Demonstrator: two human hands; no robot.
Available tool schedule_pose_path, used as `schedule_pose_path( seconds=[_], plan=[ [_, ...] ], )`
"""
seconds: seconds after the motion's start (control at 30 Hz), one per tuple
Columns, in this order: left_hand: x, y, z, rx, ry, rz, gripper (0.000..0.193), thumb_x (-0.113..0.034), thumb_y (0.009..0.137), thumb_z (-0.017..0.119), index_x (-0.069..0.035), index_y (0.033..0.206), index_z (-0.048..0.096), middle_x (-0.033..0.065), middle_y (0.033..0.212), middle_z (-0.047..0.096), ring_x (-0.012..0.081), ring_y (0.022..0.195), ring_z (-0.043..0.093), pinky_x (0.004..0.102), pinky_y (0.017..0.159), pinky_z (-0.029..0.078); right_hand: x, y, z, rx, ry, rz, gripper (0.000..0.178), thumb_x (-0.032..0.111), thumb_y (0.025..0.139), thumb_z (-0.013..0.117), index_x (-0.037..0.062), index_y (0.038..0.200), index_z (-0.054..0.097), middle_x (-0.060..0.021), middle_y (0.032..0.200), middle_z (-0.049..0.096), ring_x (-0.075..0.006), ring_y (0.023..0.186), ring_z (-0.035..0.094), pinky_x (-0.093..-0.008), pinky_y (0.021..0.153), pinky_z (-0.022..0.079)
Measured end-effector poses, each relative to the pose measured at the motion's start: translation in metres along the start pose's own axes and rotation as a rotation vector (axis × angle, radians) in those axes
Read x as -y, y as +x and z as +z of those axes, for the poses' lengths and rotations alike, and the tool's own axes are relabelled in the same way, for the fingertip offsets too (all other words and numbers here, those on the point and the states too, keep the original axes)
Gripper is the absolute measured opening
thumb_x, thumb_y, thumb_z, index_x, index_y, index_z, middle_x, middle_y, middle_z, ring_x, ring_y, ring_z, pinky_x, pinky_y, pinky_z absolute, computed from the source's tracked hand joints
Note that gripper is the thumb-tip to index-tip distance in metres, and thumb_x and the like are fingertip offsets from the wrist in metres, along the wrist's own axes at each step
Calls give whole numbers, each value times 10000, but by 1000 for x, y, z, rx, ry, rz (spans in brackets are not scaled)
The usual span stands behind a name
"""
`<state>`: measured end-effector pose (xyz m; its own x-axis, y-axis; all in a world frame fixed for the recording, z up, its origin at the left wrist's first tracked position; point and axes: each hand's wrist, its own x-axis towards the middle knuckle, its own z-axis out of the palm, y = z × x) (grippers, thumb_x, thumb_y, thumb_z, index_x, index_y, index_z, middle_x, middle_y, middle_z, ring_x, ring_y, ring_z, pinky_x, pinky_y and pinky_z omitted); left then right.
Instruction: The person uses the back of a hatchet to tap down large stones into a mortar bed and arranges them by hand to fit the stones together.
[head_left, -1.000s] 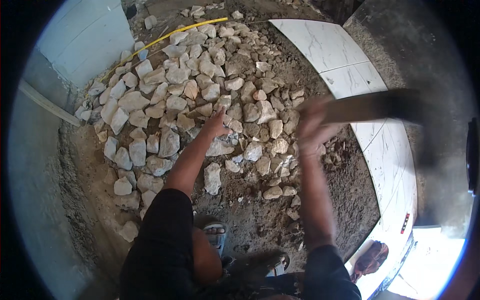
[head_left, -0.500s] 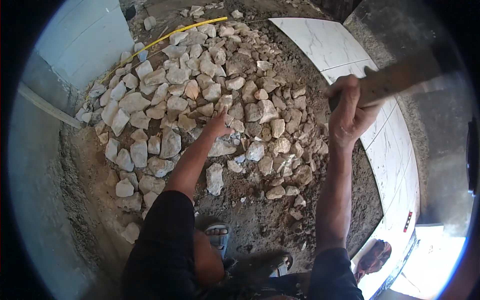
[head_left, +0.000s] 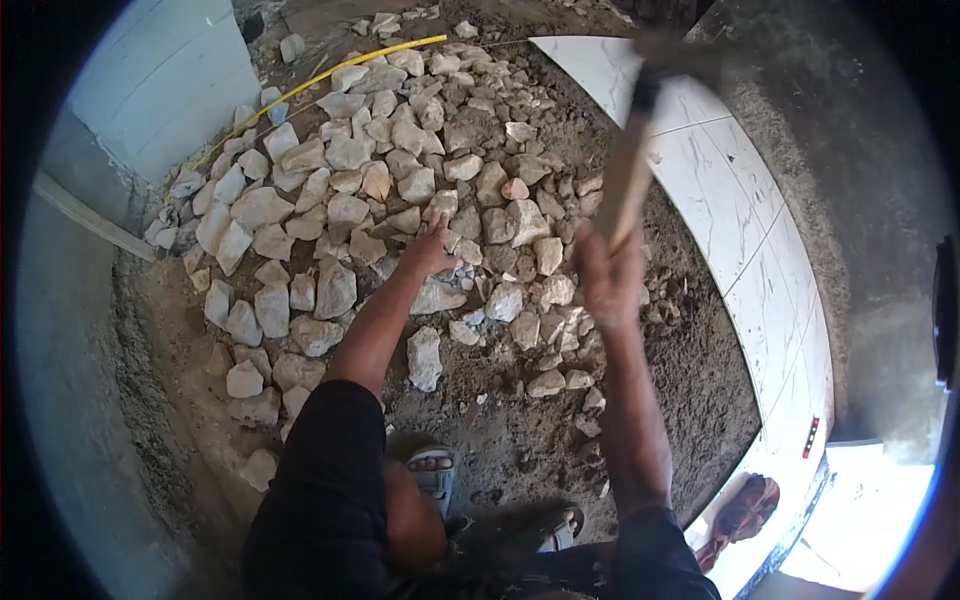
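1. Since half a second ago, the hammer has swung from over the tiles toward the stones, and the right hand with it; the left hand has stayed in place.
2. Raised above the right side of the stones, the hammer has its wooden handle pointing toward the far edge of the ground; its dark head is blurred, in front of the tiles.
3. Fingers of the right hand are closed around the handle's near end.
4. Fingers of the left hand reach forward among the stones, thumb apart, tips at a small pale stone; I cannot tell whether they grip it.
5. Pale, rough stones cover much of the ground, larger toward its left edge, many smaller ones toward the right.
6. Along the ground's right edge runs the band of white, grey-veined tiles, with a reddish-brown cloth at its near end.
7. Past the far left stones, a yellow strip lies slantwise, near a pale wall.
8. Sandals on the person's feet stand at the near edge.
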<state>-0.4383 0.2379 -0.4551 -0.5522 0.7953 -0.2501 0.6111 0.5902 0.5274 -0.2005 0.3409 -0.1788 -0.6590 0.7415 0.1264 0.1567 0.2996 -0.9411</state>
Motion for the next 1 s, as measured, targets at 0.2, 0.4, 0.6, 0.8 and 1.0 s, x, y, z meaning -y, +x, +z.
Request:
schedule_pose_path(
  seconds=[0.2, 0.4, 0.6, 0.8, 1.0],
  plan=[
    [-28, 9, 4, 23, 11, 16, 1143, -405, 657, 767, -103, 1474, 28, 101, 1546, 8, 386, 1333, 297, 430, 1035, 373, -101, 18, 3, -185, 334, -300, 154, 122, 870, 575, 20, 976, 529, -61, 764, 581, -151, 613, 556, -274, 496, 447],
    [2, 19, 14, -58, 8, 64, 1135, -434, 649, 768, -91, 1472, 66, 91, 1543, 75, 411, 1314, 314, 453, 1028, 373, -215, -33, 51, 551, -362, 389, 315, 339, 882, 578, 29, 831, 545, 16, 581, 522, -126, 501, 516, -296, 409, 391],
    [-7, 6, 7, 44, -25, -19, 1144, -463, 657, 746, -106, 1475, 30, 97, 1547, 12, 408, 1320, 308, 430, 1014, 390, -15, -15, -1, -2, -10, 80, 280, 283, 910, 550, 5, 927, 523, -13, 605, 543, -76, 468, 465, -265, 401, 385],
    [-10, 5, 5, -31, 112, -19, 1153, -472, 659, 736, -98, 1474, 12, 98, 1547, -3, 371, 1348, 275, 416, 1031, 373, -14, 26, -7, -368, 21, -717, 79, 90, 881, 536, 27, 925, 554, -27, 698, 551, -89, 543, 476, -237, 480, 399],
    [-31, 23, 5, 33, -49, 31, 1187, -386, 618, 776, -33, 1462, 20, 168, 1535, 18, 393, 1332, 287, 412, 1049, 344, -255, -59, 14, 464, -596, 198, 264, 276, 898, 534, 34, 1001, 564, -65, 728, 550, -133, 602, 541, -288, 500, 434]
  ],
)
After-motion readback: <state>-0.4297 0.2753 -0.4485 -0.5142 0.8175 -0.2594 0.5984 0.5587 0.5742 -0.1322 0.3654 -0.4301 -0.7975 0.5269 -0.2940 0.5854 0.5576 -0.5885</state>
